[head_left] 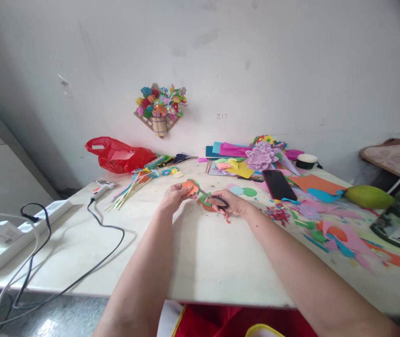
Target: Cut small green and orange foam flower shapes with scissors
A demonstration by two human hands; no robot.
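- Head view: L hand [178,195] pinches orange pc. [188,186], approx. 10 o'clock of scissors [204,192].
- R hand [228,203] grips scissors against pc.; cut looks unfinished.
- Apparently done: green disc [250,192], 3 o'clock; small flowers [170,172], 10 o'clock.
- Remaining, prob.: rest of pc.

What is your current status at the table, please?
Left hand holds orange piece. Right hand grips scissors, pointed at orange piece. Close by: green cutout on table.
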